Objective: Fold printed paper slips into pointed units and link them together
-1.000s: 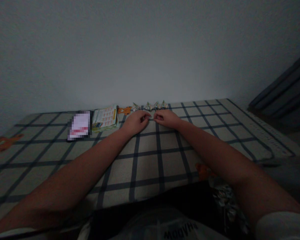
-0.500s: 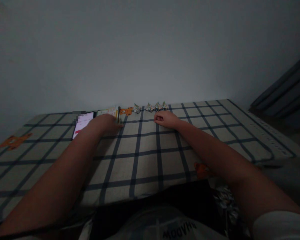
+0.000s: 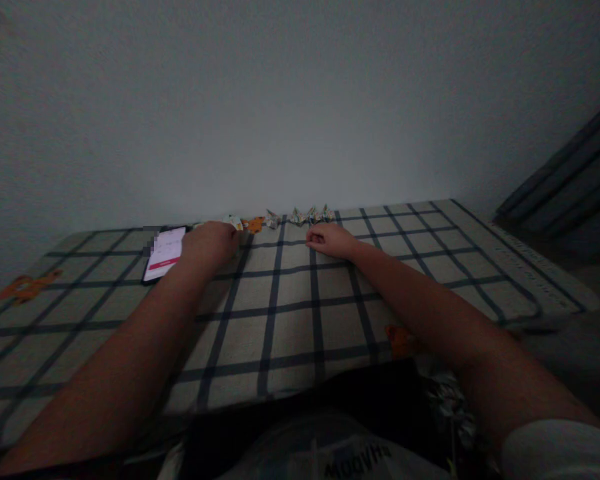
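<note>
Left of centre, the left hand partly covers the paper stack; its grip is hidden, so I cannot tell. Mid-frame, the right hand curls closed, nothing visible inside. Above it, folded papers stand, seemingly parked out of the way.

Left hand at paper stack — right hand curled over checked cloth.
</note>
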Tool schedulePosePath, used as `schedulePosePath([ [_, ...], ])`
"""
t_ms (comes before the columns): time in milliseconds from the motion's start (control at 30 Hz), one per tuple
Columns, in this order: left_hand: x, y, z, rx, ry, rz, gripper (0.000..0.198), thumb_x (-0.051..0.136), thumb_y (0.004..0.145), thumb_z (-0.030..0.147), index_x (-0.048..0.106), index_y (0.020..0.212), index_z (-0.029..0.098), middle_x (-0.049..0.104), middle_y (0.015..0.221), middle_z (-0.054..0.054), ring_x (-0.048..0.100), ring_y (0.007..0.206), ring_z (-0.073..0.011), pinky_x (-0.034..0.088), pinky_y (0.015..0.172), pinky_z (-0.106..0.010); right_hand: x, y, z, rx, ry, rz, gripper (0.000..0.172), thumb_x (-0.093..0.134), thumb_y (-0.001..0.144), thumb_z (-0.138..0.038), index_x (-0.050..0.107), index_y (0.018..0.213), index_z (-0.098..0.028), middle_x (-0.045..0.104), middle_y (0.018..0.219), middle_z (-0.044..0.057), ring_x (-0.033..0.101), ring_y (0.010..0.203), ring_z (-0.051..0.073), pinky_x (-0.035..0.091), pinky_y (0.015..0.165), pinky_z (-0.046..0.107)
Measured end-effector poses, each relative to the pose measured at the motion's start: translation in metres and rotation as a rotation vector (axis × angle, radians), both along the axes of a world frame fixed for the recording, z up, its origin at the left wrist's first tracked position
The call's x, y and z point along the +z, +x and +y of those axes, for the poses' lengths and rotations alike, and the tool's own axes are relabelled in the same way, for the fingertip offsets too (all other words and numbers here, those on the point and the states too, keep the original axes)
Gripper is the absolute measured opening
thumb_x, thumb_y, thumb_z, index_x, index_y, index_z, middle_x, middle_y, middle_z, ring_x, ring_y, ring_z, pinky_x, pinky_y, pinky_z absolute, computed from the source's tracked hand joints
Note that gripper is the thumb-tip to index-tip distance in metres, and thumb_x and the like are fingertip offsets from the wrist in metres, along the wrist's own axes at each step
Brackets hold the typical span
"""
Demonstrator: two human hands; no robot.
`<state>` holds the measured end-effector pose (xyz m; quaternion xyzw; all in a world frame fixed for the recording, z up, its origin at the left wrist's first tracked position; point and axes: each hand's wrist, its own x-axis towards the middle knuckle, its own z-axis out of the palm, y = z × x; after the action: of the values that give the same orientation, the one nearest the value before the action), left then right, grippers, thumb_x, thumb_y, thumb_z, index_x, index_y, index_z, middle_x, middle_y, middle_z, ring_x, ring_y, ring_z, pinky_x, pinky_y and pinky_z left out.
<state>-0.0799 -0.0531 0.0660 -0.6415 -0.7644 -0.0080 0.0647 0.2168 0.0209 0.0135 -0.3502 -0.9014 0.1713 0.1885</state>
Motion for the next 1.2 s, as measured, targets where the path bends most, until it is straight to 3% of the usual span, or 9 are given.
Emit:
schedulePosePath([
  [233, 0.021, 0.036, -0.009, -0.100, 0.177, -0.016, 0.060, 0.039, 0.102, 0.056, 0.085, 0.106, 0.018, 0.081, 0.105, -0.021, 0.074, 0.100, -0.0398, 0.053, 0.082, -0.045, -0.002, -0.001, -0.001, -0.001, 0.040, 0.030, 0.021, 0.066, 0.098, -0.019, 0.077, 0.114, -0.014, 0.076, 0.100, 0.008, 0.063, 0.087, 0.017, 0.042, 0.078, 0.026],
  [500, 0.019, 0.067, -0.009, -0.270, 0.304, -0.028, 0.056, 0.038, 0.105, 0.045, 0.084, 0.097, 0.016, 0.082, 0.099, -0.018, 0.076, 0.091, -0.0317, 0.049, 0.075, -0.039, -0.004, -0.006, -0.003, 0.008, 0.057, 0.129, 0.040, 0.067, 0.102, -0.032, 0.074, 0.135, -0.011, 0.079, 0.119, 0.016, 0.072, 0.104, 0.025, 0.051, 0.093, 0.036],
  [567, 0.020, 0.075, -0.011, -0.298, 0.343, -0.071, 0.054, 0.039, 0.105, 0.044, 0.084, 0.098, 0.015, 0.082, 0.100, -0.017, 0.076, 0.091, -0.0300, 0.048, 0.075, -0.038, -0.005, -0.013, -0.003, -0.004, 0.004, 0.195, 0.048, 0.070, 0.099, -0.036, 0.071, 0.140, -0.011, 0.077, 0.125, 0.018, 0.072, 0.101, 0.026, 0.053, 0.094, 0.040],
  [633, 0.022, 0.082, -0.014, -0.355, 0.391, -0.162, 0.051, 0.042, 0.104, 0.044, 0.084, 0.100, 0.016, 0.083, 0.100, -0.016, 0.075, 0.091, -0.0288, 0.048, 0.077, -0.037, -0.005, -0.022, -0.001, 0.032, -0.082, 0.337, 0.056, 0.074, 0.096, -0.037, 0.066, 0.146, -0.014, 0.075, 0.132, 0.017, 0.072, 0.112, 0.027, 0.052, 0.102, 0.043],
  [733, 0.025, 0.090, -0.012, -0.441, 0.445, -0.346, 0.046, 0.048, 0.103, 0.044, 0.085, 0.099, 0.016, 0.082, 0.094, -0.015, 0.074, 0.086, -0.0270, 0.048, 0.076, -0.036, 0.000, -0.038, 0.004, 0.090, -0.223, 0.608, 0.043, 0.073, 0.095, -0.036, 0.071, 0.135, -0.020, 0.074, 0.136, 0.013, 0.069, 0.123, 0.025, 0.050, 0.111, 0.043],
  [833, 0.024, 0.093, 0.000, -0.525, 0.550, -0.565, 0.046, 0.049, 0.104, 0.046, 0.082, 0.092, 0.016, 0.079, 0.085, -0.011, 0.070, 0.080, -0.0231, 0.047, 0.075, -0.033, 0.011, -0.047, 0.009, 0.054, -0.349, 0.729, 0.027, 0.074, 0.093, -0.037, 0.075, 0.112, -0.018, 0.078, 0.115, 0.009, 0.072, 0.105, 0.023, 0.056, 0.097, 0.038],
  [967, 0.006, 0.090, 0.028, -0.503, 0.682, -0.826, 0.043, 0.052, 0.103, 0.048, 0.077, 0.086, 0.017, 0.075, 0.083, -0.008, 0.066, 0.081, -0.0204, 0.050, 0.079, -0.032, 0.023, -0.049, 0.010, -0.086, -0.423, 0.824, 0.027, 0.081, 0.086, -0.042, 0.071, 0.088, -0.017, 0.073, 0.085, 0.002, 0.066, 0.078, 0.017, 0.055, 0.076, 0.031],
  [1067, -0.022, 0.091, 0.046, -0.482, 0.791, -0.942, 0.032, 0.062, 0.098, 0.046, 0.075, 0.108, 0.018, 0.074, 0.103, -0.009, 0.066, 0.093, -0.0203, 0.053, 0.088, -0.033, 0.019, -0.048, 0.010, -0.132, -0.596, 0.998, 0.023, 0.082, 0.084, -0.036, 0.071, 0.093, -0.018, 0.076, 0.087, 0.001, 0.068, 0.074, 0.015, 0.056, 0.073, 0.029],
  [1200, -0.060, 0.094, 0.060, -0.453, 0.717, -1.052, 0.051, 0.080, 0.084, 0.047, 0.070, 0.125, 0.018, 0.069, 0.117, -0.012, 0.065, 0.095, -0.0212, 0.056, 0.085, -0.035, 0.004, -0.046, 0.012, -0.201, -0.720, 1.146, 0.023, 0.085, 0.081, -0.032, 0.070, 0.094, -0.019, 0.079, 0.087, 0.001, 0.071, 0.073, 0.015, 0.059, 0.073, 0.029],
])
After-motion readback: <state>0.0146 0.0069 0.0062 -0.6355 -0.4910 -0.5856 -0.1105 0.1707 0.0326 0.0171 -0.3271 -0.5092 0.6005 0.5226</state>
